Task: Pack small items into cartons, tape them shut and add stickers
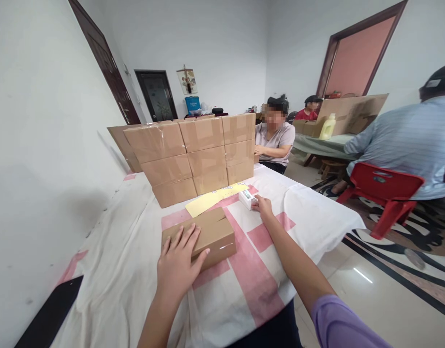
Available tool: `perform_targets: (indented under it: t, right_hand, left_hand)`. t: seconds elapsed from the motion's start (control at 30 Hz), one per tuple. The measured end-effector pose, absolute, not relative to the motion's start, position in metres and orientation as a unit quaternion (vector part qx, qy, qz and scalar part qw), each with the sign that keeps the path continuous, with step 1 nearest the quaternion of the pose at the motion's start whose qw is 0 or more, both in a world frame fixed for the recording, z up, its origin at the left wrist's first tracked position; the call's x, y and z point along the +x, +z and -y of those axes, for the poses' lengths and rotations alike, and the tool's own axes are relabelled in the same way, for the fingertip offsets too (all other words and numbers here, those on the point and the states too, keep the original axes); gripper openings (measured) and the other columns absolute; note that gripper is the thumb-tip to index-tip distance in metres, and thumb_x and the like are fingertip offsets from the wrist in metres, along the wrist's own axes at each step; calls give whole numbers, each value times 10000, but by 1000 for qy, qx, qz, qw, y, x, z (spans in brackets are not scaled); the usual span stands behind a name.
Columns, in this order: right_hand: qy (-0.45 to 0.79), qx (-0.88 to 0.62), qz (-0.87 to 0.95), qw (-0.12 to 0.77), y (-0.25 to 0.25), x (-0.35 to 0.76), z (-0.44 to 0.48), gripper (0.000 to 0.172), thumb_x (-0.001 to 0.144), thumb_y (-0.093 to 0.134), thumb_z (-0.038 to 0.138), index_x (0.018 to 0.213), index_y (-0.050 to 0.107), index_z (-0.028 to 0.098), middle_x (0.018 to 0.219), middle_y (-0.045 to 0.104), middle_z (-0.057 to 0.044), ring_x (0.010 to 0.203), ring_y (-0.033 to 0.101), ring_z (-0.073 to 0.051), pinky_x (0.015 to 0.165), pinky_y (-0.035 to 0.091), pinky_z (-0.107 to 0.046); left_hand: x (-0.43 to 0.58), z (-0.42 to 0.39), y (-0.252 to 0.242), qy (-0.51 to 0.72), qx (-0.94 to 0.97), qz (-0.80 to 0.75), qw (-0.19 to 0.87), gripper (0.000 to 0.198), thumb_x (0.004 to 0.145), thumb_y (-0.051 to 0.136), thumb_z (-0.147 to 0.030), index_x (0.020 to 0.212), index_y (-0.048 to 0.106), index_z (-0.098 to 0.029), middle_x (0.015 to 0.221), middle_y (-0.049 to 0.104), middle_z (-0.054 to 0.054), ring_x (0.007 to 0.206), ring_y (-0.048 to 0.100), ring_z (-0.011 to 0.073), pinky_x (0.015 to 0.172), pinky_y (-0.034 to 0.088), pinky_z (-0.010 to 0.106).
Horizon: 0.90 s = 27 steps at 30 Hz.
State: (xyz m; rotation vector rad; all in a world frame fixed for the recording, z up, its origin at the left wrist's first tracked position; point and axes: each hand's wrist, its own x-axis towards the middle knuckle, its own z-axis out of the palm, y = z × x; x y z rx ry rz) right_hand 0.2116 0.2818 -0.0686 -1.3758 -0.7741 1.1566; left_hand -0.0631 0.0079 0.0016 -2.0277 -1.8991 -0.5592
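A closed cardboard box (211, 232) lies on the cloth-covered table in front of me. My left hand (181, 256) rests on its left part, fingers spread over the top and the thumb by the near side. Farther right, my right hand (263, 207) has its fingers closed on the near right end of a small white box (246, 198) with a dark and greenish patch on top. Whether the small box touches the cloth I cannot tell. Just behind both lies a yellow paper sheet (204, 203) with small printed figures toward its right end.
Stacked cardboard boxes (206, 159) form a wall across the table's far side. The white and pink tablecloth (259, 285) hangs over the right edge. A person (278, 137) sits behind the stack; another sits at right on a red chair (382, 186). A wall borders the left.
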Motion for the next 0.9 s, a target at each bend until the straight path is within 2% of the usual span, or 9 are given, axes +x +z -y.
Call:
perform_targets:
  t: [0.17, 0.33, 0.4, 0.47, 0.57, 0.63, 0.7, 0.8, 0.9]
  right_hand:
    - [511, -561, 320, 567, -73, 214, -282, 145, 864, 691, 194, 760, 611, 133, 647, 630, -14, 620, 664, -133, 595, 596, -227]
    - [532, -545, 335, 556, -77, 216, -283, 177, 980, 629, 295, 1041, 656, 131, 965, 682, -38, 775, 664, -128, 679, 590, -276]
    - [534, -539, 340, 556, -79, 216, -284, 209, 985, 621, 313, 1093, 652, 136, 1022, 678, -52, 815, 666, -141, 708, 591, -295]
    - [534, -529, 347, 561, -81, 217, -282, 198, 977, 632, 301, 1069, 648, 126, 988, 679, -44, 796, 666, -137, 699, 588, -296]
    - [539, -502, 359, 573, -84, 219, -279, 139, 901, 701, 228, 844, 629, 124, 819, 684, -26, 726, 669, -134, 673, 589, -267]
    - [542, -484, 364, 582, -85, 221, -276, 228, 804, 748, 174, 683, 556, 160, 717, 681, -31, 708, 680, -152, 671, 596, -250]
    - [542, -474, 366, 590, -86, 222, -274, 310, 723, 768, 147, 605, 486, 193, 667, 679, -35, 696, 685, -165, 666, 600, -240]
    - [540, -474, 366, 591, -87, 223, -276, 342, 691, 775, 139, 580, 457, 199, 636, 661, -17, 660, 667, -152, 650, 598, -242]
    - [543, -487, 368, 577, -87, 223, -280, 217, 809, 751, 185, 698, 568, 149, 714, 663, -7, 681, 658, -136, 668, 594, -267]
  left_hand:
    - [-60, -6, 3, -183, -697, 672, 169, 543, 948, 495, -483, 1451, 508, -278, 1514, 520, -7, 1421, 455, 306, 1153, 370, 532]
    - [-58, -6, 4, -182, -695, 674, 170, 552, 942, 500, -497, 1448, 511, -276, 1512, 523, -10, 1417, 460, 315, 1154, 364, 538]
    - [-58, -6, 5, -179, -696, 673, 171, 551, 946, 493, -498, 1449, 507, -273, 1515, 520, -15, 1419, 457, 313, 1155, 362, 537]
    - [-59, -6, 5, -175, -698, 672, 174, 550, 952, 484, -499, 1451, 504, -269, 1517, 517, -20, 1420, 455, 309, 1155, 360, 535]
    - [-61, -6, 3, -174, -698, 672, 179, 549, 957, 473, -505, 1450, 502, -265, 1518, 515, -21, 1420, 452, 306, 1150, 361, 531]
    - [-61, -6, 1, -176, -698, 670, 183, 552, 959, 466, -510, 1453, 497, -264, 1519, 515, -23, 1419, 451, 304, 1147, 362, 529]
    - [-61, -7, -1, -179, -698, 667, 189, 553, 961, 462, -507, 1455, 493, -262, 1516, 517, -25, 1417, 453, 302, 1146, 361, 529]
    - [-60, -7, -2, -185, -695, 667, 196, 549, 961, 457, -504, 1448, 501, -256, 1511, 523, -23, 1414, 457, 302, 1142, 363, 530]
    - [-59, -7, -3, -187, -691, 670, 198, 545, 960, 452, -504, 1439, 510, -250, 1505, 530, -19, 1407, 465, 303, 1138, 367, 533]
